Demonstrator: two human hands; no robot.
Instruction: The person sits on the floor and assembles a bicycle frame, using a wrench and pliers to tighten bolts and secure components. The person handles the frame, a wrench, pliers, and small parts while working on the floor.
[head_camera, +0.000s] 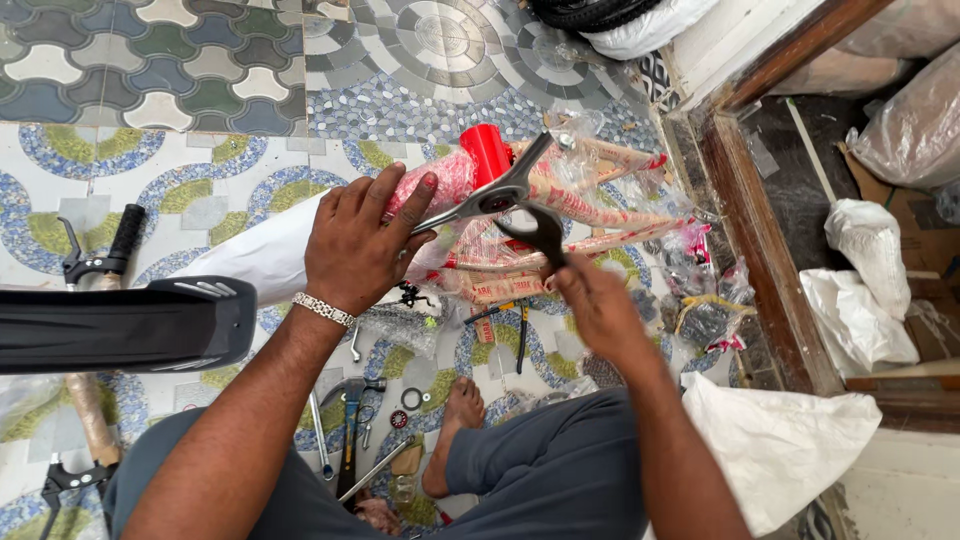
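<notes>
My left hand (355, 245) grips a wrapped red bicycle frame (560, 205) near its red head tube (486, 152), fingers pressing the plastic wrap. A grey metal bracket arm (500, 190) lies across the frame by my fingertips. My right hand (595, 305) holds a black forked part (540, 232) against the frame just below that bracket. The frame sits tilted over my lap, its tubes covered in clear plastic and paper.
A black mudguard (130, 325) juts in from the left. A handlebar with black grip (110, 255) lies on the patterned tile floor. Wrenches, washers and small parts (350, 425) lie by my bare foot (455, 430). White bags (860, 285) sit beyond a wooden threshold (760, 240) at right.
</notes>
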